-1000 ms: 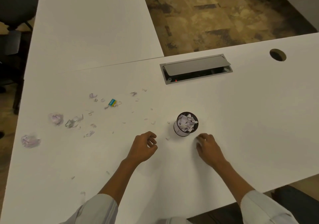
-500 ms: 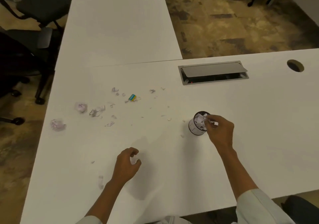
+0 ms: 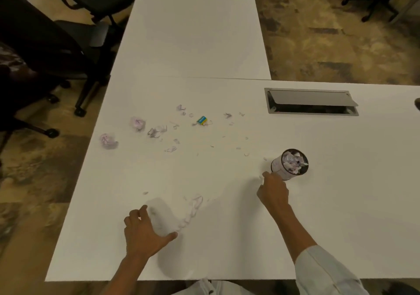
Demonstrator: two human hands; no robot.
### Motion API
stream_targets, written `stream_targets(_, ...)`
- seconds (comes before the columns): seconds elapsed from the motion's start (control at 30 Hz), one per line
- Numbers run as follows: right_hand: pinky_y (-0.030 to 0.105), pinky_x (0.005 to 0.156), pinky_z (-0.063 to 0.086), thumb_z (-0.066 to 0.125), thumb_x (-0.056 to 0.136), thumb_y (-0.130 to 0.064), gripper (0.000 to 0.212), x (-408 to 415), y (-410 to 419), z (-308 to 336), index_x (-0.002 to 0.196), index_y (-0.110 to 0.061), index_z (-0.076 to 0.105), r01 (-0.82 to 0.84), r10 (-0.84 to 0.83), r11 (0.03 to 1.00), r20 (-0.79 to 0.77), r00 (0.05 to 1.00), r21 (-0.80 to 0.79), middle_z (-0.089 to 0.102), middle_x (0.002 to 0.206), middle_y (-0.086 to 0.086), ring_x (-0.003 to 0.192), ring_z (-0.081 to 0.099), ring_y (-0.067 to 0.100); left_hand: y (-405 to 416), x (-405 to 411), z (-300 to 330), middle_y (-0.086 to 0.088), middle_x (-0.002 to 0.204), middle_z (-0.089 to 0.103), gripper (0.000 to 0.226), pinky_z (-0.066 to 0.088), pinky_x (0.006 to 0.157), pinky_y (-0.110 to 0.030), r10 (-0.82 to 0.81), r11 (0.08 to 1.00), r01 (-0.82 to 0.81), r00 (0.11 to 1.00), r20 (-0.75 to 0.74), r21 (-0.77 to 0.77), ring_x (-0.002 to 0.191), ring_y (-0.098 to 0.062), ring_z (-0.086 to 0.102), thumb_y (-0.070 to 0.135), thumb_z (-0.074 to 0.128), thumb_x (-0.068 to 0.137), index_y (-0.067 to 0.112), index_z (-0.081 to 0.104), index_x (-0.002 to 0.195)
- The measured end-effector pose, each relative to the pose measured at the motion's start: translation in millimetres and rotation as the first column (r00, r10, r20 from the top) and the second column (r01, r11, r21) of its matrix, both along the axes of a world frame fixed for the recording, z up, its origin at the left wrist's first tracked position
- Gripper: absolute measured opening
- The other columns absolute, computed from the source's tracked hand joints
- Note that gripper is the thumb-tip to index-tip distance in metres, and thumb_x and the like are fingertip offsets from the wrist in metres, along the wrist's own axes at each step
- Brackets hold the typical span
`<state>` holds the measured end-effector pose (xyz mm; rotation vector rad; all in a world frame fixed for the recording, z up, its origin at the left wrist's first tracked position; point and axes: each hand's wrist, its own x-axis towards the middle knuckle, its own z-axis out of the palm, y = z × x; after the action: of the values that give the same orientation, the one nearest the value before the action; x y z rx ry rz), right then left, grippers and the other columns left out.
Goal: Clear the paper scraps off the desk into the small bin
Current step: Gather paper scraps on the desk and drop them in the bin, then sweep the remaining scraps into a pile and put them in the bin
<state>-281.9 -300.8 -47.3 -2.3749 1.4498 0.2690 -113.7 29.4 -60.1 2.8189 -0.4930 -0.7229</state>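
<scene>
The small bin [image 3: 280, 167], a pale cylinder stuffed with torn paper, stands on the white desk [image 3: 341, 204] right of centre. My right hand [image 3: 273, 192] is just left of and in front of it, fingertips pinched on a tiny paper scrap [image 3: 260, 177] lying on the desk. My left hand [image 3: 145, 233] lies spread near the front edge, thumb out, beside a blurred streak of paper scraps [image 3: 192, 211]. Two crumpled paper balls [image 3: 137, 123] [image 3: 108, 140] and several torn bits [image 3: 156, 132] are scattered at the far left.
A small blue-and-yellow item [image 3: 201, 120] lies among the scraps. A grey cable hatch [image 3: 311, 101] is set into the desk behind the bin. A second desk [image 3: 193, 33] joins at the back. Black office chairs [image 3: 45, 45] stand to the left.
My right hand left the bin's rim and dropped to the desk at its front left. My left hand opened and spread beside a streak of scraps. The view shifted left.
</scene>
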Motion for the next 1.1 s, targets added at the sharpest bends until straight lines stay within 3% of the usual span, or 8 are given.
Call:
stream_targets(0.17, 0.034, 0.081, 0.050, 0.066, 0.083, -0.006, 0.030, 21, -10, -5, 0.110, -0.002, 0.056, -0.051, 0.052, 0.999, -0.119, 0.992, 0.015, 0.054, 0.118, 0.017, 0.107, 0.057, 0.031, 10, -4, -5, -0.014, 0.139, 0.023, 0.155, 0.043, 0.101, -0.041, -0.012, 0.993, 0.019, 0.998, -0.062, 0.120, 0.126, -0.032, 0.032, 0.088, 0.068, 0.026, 0.011, 0.009, 0.147)
stream_targets(0.27, 0.031, 0.085, 0.049, 0.066, 0.085, -0.010, 0.027, 37, -3, -10, 0.109, -0.004, 0.056, -0.094, 0.096, 0.995, -0.117, 0.988, 0.020, 0.054, 0.117, 0.014, 0.107, 0.057, 0.029, 4, -3, -11, -0.012, 0.142, 0.017, 0.156, 0.038, 0.108, -0.041, -0.041, 0.995, 0.051, 0.994, -0.104, 0.089, 0.132, -0.033, 0.029, 0.082, 0.075, 0.029, 0.011, 0.004, 0.148)
stream_targets(0.43, 0.033, 0.082, 0.049, 0.063, 0.080, 0.003, 0.028, 60, 38, -23, 0.107, -0.002, 0.058, -0.144, 0.143, 0.988, 0.008, 0.990, 0.049, 0.052, 0.117, 0.015, 0.106, 0.052, 0.030, -22, 0, -17, -0.010, 0.133, 0.035, 0.124, 0.054, 0.089, -0.036, 0.010, 0.984, -0.043, 0.982, -0.187, -0.174, 0.116, -0.029, 0.053, 0.035, 0.096, 0.045, 0.009, 0.024, 0.143)
stream_targets(0.6, 0.033, 0.094, 0.048, 0.051, 0.083, 0.007, 0.048, 74, 59, -26, 0.129, -0.003, 0.056, -0.205, 0.166, 0.972, 0.276, 0.947, 0.116, 0.056, 0.125, 0.013, 0.113, 0.055, 0.029, -50, -4, -23, -0.008, 0.126, 0.044, 0.105, 0.052, 0.065, -0.013, -0.057, 0.911, -0.047, 0.969, -0.240, -0.409, 0.087, -0.011, 0.059, 0.022, 0.094, 0.053, 0.013, 0.035, 0.139)
stream_targets(0.7, 0.039, 0.101, 0.043, 0.054, 0.085, 0.000, 0.051, 65, 20, -20, 0.135, -0.003, 0.048, -0.015, 0.008, 0.999, 0.232, 0.973, 0.029, 0.045, 0.141, 0.015, 0.129, 0.041, 0.033, -54, 7, -17, -0.003, 0.135, 0.038, 0.105, 0.053, 0.087, -0.030, -0.046, 0.904, 0.002, 0.995, -0.092, -0.428, 0.112, -0.017, 0.050, 0.042, 0.091, 0.052, 0.013, 0.036, 0.137)
stream_targets(0.83, 0.042, 0.115, 0.027, 0.060, 0.083, -0.013, 0.067, 61, -25, -21, 0.138, 0.009, 0.030, -0.046, 0.047, 0.999, -0.127, 0.991, 0.007, 0.031, 0.144, 0.032, 0.136, 0.029, 0.041, -40, 35, -18, -0.016, 0.137, 0.034, 0.112, 0.044, 0.097, -0.053, 0.121, 0.965, -0.099, 0.989, 0.080, -0.241, 0.124, -0.038, 0.034, 0.057, 0.087, 0.048, 0.006, 0.037, 0.134)
stream_targets(0.97, 0.047, 0.115, 0.028, 0.060, 0.086, -0.017, 0.078, 84, -23, -28, 0.143, 0.012, 0.016, 0.024, -0.007, 0.995, -0.177, 0.984, 0.094, 0.021, 0.147, 0.036, 0.140, 0.019, 0.046, -33, 50, -24, -0.020, 0.130, 0.037, 0.112, 0.044, 0.094, -0.052, 0.269, 0.953, -0.266, 0.963, -0.003, -0.147, 0.121, -0.041, 0.035, 0.057, 0.089, 0.046, 0.004, 0.039, 0.131)
stream_targets(1.1, 0.046, 0.118, 0.022, 0.054, 0.087, -0.008, 0.075, 114, 15, -34, 0.148, 0.006, 0.012, -0.033, 0.042, 0.993, -0.078, 0.996, 0.111, 0.010, 0.156, 0.029, 0.146, 0.007, 0.040, -51, 45, -29, -0.013, 0.130, 0.038, 0.102, 0.046, 0.095, -0.045, 0.212, 0.946, -0.232, 0.971, -0.110, -0.228, 0.123, -0.034, 0.039, 0.054, 0.087, 0.053, 0.007, 0.041, 0.131)
